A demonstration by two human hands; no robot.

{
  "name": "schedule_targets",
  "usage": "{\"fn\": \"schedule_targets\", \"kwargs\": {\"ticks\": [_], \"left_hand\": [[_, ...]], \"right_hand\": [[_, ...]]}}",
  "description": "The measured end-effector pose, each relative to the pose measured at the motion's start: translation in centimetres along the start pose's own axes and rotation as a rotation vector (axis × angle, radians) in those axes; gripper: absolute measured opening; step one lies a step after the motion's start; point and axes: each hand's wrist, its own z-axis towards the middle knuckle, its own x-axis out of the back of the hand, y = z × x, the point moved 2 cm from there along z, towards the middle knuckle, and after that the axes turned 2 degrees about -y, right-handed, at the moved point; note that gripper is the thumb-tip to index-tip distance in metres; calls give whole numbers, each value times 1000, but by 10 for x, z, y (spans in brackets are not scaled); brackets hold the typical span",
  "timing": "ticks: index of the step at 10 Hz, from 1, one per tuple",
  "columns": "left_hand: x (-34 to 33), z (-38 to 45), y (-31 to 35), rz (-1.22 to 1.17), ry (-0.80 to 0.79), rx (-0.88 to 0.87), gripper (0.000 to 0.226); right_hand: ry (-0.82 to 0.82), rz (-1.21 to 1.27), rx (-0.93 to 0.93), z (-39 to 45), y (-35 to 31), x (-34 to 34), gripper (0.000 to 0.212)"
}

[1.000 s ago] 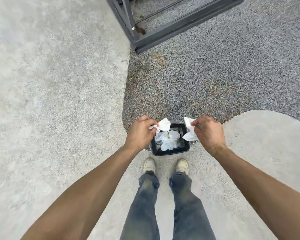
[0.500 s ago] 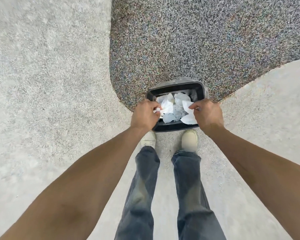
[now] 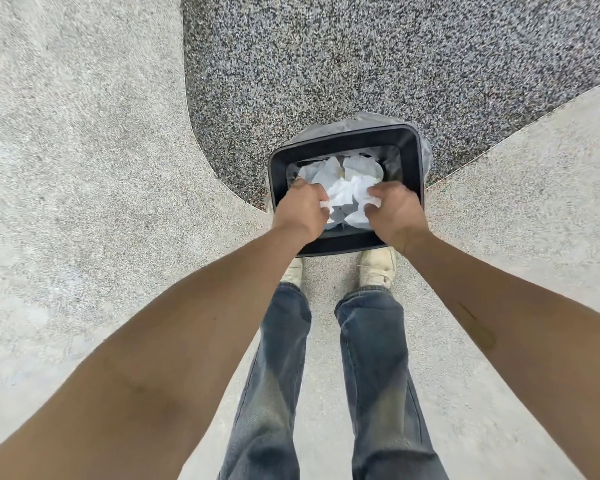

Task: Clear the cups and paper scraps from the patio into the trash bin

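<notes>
- Standing on the pale patio [image 3: 66, 202], you face a darker speckled patch [image 3: 361, 57] at twelve o'clock.
- Your forearms reach in from seven and four o'clock and meet over the trash bin [image 3: 413, 161].
- That black bin, lined with a clear bag, sits at twelve o'clock from your shoes [image 3: 378, 268], with crumpled white paper [image 3: 343, 181] piled inside.
- Your left hand [image 3: 300, 211] is knuckles-up over the bin's nine o'clock side, fingers curled round a paper scrap [image 3: 325, 205].
- Your right hand [image 3: 395, 213] mirrors it at three o'clock, pinching a second scrap [image 3: 374, 201].
</notes>
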Motion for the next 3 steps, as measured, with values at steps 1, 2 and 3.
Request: {"fn": "schedule_targets", "kwargs": {"ticks": [1,2,3], "left_hand": [[-3,3,0,-4,-27,1,35],[1,-2,1,10,-28,-14,39],[13,-17,5,20,2,3,42]], "right_hand": [[-91,6,8,2,2,-2,49],[-126,-12,34,-4,-2,2,55],[-85,-56,65,-20,-10,16,57]]}}
